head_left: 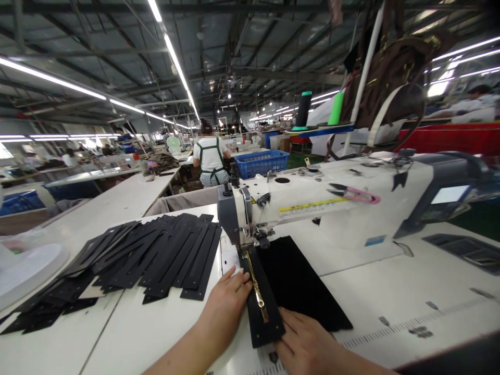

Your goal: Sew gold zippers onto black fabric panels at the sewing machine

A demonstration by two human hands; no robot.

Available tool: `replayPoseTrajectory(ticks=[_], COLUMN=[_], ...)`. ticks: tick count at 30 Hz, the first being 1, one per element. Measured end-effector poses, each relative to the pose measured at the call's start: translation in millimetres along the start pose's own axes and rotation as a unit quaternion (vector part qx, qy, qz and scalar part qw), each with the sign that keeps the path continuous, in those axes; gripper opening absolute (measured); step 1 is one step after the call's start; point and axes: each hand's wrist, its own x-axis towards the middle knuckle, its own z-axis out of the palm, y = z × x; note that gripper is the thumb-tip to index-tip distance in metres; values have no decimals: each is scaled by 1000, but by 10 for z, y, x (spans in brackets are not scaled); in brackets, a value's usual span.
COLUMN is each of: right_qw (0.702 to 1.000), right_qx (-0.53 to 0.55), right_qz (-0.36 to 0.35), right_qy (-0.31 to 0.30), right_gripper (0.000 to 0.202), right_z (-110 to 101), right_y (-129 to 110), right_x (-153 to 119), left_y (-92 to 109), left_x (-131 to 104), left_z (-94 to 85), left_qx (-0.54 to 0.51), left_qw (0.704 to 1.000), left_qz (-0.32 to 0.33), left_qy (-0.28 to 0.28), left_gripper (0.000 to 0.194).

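Observation:
A black strip [265, 327] with a gold zipper [255, 286] along its middle lies under the needle area of a white sewing machine [304, 198]. Beneath and to the right of the strip spreads a black fabric panel [300, 281]. My left hand [227, 297] rests at the strip's left edge near the presser foot, fingers pressed together on it. At the lower right edge, my right hand [302, 338] has its fingers against the strip and the panel, its fingertips partly hidden.
Many black slotted pieces [156, 255] are fanned on the table at left. Pink-handled snippers [357, 194] lie on the machine arm. Black and green thread cones [336, 108] stand behind. A person [211, 156] in a green-strapped apron is near a blue crate [261, 163].

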Motion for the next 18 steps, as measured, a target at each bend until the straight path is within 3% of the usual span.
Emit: replayPoseTrajectory(ticks=[5,11,18], right_qw=[999,1000,999], right_qx=[10,23,33], right_qz=[-1,11,16], right_qy=[-43,-6,-19], right_gripper=[27,29,29], right_z=[-16,53,129], right_y=[54,166,327], right_x=[36,110,185], left_y=[-67,-188,-282], left_x=[42,99,213], left_z=[16,81,142], left_qx=[-6,-11,-40], left_qw=[1000,999,998], left_qz=[15,27,-31], left_qy=[-6,28,36], left_gripper=[28,26,20])
